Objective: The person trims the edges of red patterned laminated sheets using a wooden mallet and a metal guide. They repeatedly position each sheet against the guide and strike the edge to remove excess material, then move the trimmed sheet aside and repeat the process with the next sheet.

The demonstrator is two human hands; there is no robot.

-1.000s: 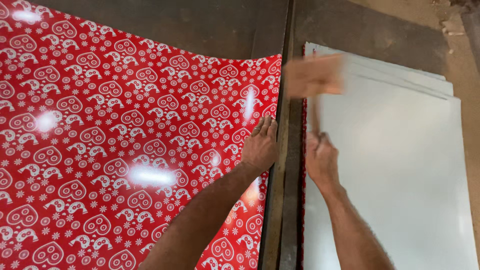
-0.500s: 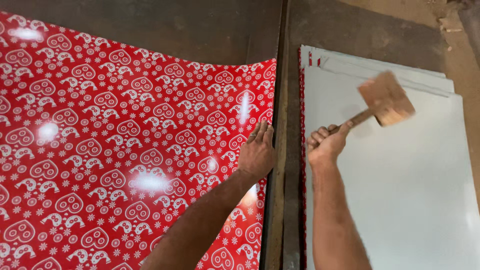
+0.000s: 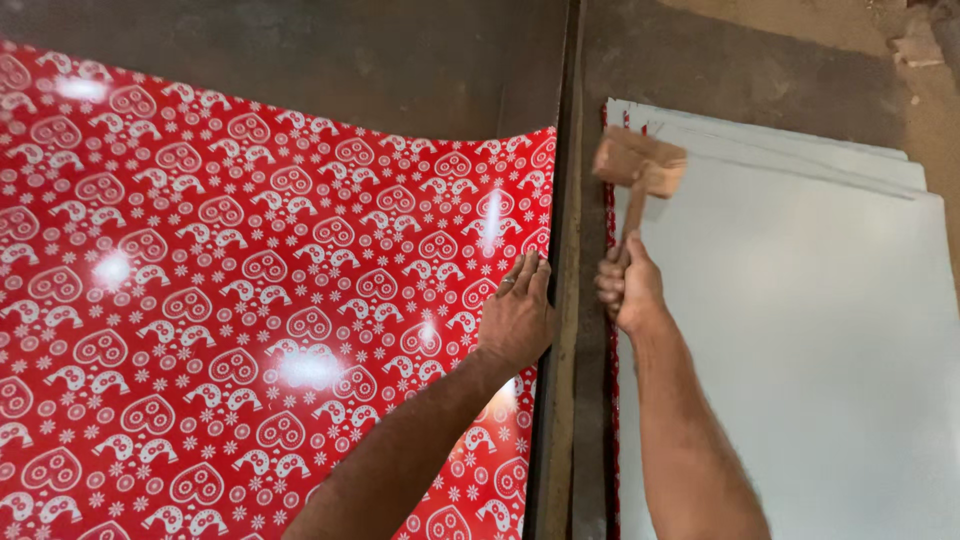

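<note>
Gripping wooden mallet [image 3: 640,163], right hand [image 3: 628,292]

single head-worn view, looking steeply down from close above the person's forearms; the red patterned sheet [image 3: 240,300] fills the left, a dark metal bar [image 3: 562,300] runs down the middle, white sheets [image 3: 800,330] lie right

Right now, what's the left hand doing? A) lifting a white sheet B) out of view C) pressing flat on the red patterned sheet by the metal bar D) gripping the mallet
C: the left hand lies palm-down on the red patterned sheet beside the metal bar, while the right hand holds the wooden mallet.
</note>
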